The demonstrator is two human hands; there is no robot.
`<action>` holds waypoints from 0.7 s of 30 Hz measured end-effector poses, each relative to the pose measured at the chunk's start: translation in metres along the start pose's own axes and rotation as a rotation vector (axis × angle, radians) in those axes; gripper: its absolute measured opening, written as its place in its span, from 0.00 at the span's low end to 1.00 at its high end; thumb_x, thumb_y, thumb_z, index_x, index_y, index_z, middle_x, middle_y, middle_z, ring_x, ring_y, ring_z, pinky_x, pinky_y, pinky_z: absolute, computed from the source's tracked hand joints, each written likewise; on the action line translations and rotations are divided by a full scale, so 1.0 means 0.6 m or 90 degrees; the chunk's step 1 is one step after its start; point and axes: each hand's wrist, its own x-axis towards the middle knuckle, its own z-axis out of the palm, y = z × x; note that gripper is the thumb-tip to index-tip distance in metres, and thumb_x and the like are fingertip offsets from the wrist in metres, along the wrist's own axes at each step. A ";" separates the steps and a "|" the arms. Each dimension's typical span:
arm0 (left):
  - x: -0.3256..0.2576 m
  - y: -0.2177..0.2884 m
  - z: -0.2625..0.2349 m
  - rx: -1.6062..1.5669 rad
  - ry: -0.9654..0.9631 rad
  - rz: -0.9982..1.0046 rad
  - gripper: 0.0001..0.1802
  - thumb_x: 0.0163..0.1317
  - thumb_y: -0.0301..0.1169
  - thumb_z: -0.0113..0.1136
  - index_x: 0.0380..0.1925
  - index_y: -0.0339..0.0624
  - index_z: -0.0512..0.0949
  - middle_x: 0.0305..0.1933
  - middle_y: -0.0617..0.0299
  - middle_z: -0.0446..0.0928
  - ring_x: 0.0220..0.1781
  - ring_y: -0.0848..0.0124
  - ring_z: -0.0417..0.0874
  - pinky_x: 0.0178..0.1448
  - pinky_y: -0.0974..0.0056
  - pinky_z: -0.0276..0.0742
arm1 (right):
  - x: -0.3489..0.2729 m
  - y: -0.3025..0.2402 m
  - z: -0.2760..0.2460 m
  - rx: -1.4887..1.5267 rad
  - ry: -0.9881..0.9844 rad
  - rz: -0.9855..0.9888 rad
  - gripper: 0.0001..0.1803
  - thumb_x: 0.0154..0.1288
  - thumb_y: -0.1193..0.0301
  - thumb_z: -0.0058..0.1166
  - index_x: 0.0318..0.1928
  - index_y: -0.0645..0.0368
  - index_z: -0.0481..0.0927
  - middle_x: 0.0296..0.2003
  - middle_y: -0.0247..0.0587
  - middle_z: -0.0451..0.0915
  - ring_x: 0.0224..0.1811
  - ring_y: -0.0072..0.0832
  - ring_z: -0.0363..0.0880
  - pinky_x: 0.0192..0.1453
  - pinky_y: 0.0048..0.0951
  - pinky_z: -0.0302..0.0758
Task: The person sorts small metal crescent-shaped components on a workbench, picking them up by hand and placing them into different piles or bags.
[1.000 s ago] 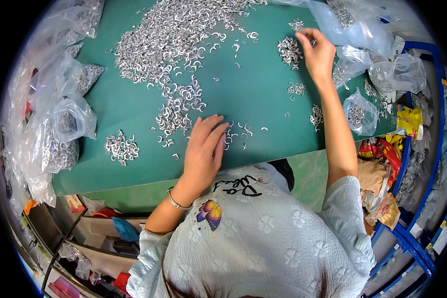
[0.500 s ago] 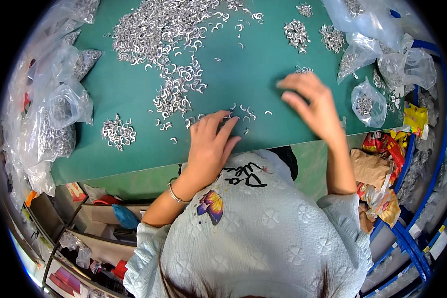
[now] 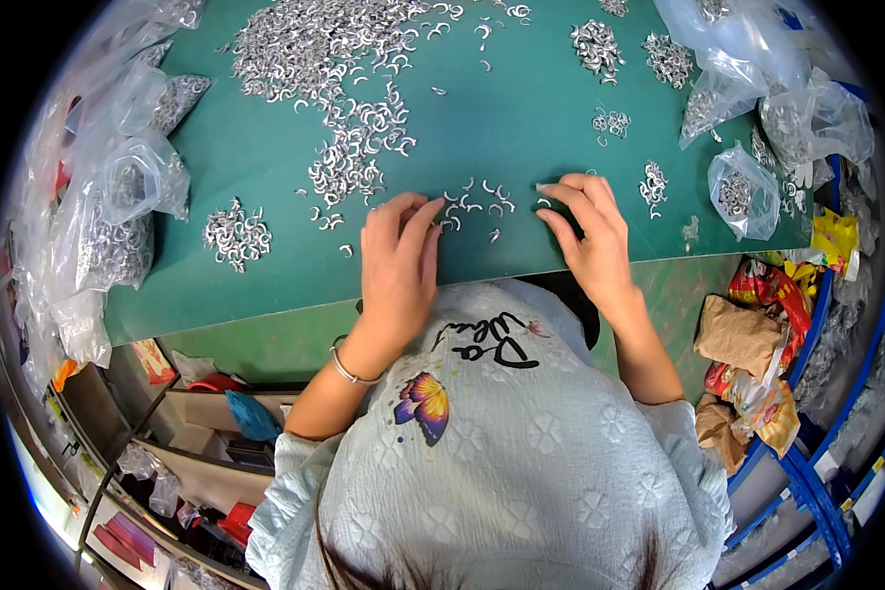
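Note:
Small silver crescent-shaped metal pieces (image 3: 474,204) lie loose on the green tabletop between my two hands. My left hand (image 3: 395,261) rests at the left of this scatter, fingers bent down and slightly apart, index fingertip beside the nearest pieces. On the other side, my right hand (image 3: 592,236) has its thumb and index finger apart, with one small crescent piece (image 3: 544,203) in the gap between their tips. Beyond my left hand, a strip of similar pieces (image 3: 349,162) leads up to a large heap (image 3: 305,49).
Small separate piles stand at left (image 3: 236,236) and right (image 3: 597,49), including a sparse group of rings (image 3: 612,123). Clear plastic bags of metal pieces line the left (image 3: 118,236) and right edges; one open bag (image 3: 742,192) stands near the right corner. Blue shelving (image 3: 816,511) flanks the table.
My right hand has come left and nearer, from beside the right-hand piles to the loose pieces. My left hand has turned more upright and shifted slightly left. The view has moved a little.

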 end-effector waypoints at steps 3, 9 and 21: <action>-0.018 0.013 -0.010 -0.231 -0.101 -0.001 0.13 0.57 0.15 0.60 0.43 0.36 0.80 0.42 0.56 0.79 0.40 0.62 0.79 0.43 0.63 0.75 | -0.002 0.010 0.006 -0.016 0.012 -0.008 0.10 0.52 0.79 0.64 0.37 0.62 0.81 0.36 0.41 0.76 0.38 0.39 0.74 0.45 0.36 0.72; -0.071 0.009 -0.005 -0.441 -0.464 -0.218 0.10 0.64 0.22 0.58 0.45 0.34 0.79 0.40 0.57 0.80 0.37 0.72 0.80 0.41 0.69 0.75 | -0.007 0.009 0.012 0.019 0.032 -0.006 0.06 0.53 0.80 0.63 0.33 0.62 0.81 0.33 0.40 0.77 0.36 0.38 0.75 0.43 0.35 0.72; -0.091 0.002 0.008 -0.357 -0.455 -0.237 0.11 0.66 0.26 0.57 0.47 0.33 0.79 0.41 0.55 0.82 0.42 0.70 0.83 0.47 0.68 0.77 | -0.017 -0.009 0.013 -0.043 0.039 -0.023 0.10 0.49 0.75 0.67 0.35 0.58 0.83 0.34 0.35 0.78 0.39 0.35 0.73 0.44 0.34 0.68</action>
